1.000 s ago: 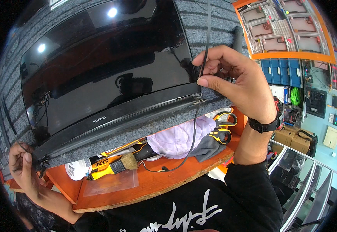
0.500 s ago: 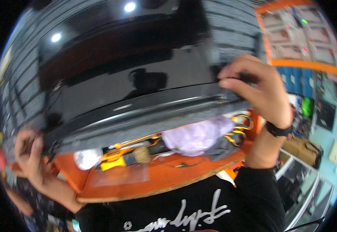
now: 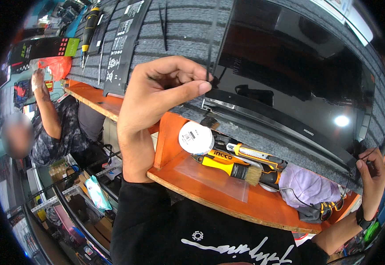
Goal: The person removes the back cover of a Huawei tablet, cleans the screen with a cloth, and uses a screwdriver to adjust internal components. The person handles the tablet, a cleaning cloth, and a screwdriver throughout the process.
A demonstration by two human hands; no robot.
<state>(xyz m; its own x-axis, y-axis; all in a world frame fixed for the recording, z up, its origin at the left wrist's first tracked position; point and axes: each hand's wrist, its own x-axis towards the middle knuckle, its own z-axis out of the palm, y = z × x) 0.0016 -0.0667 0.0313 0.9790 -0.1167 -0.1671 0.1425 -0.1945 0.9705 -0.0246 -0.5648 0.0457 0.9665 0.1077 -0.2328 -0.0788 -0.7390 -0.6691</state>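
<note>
Pinching a thin black strip (image 3: 209, 66) between thumb and index finger, the left hand (image 3: 155, 95) sits right at the near left corner of a glossy black laptop screen (image 3: 289, 66). Over by the other near corner, the right hand (image 3: 371, 172) has its fingers curled and thumb close to the index finger, but honestly can't tell if it's gripping anything. Screen's lying on a grey ridged fabric-topped bench (image 3: 179, 26). Below the edge, an orange wooden shelf (image 3: 272, 211) holds a round white tub (image 3: 196, 138), a yellow-handled bristle brush (image 3: 217, 165) and a crumpled lilac cloth (image 3: 305, 182).
</note>
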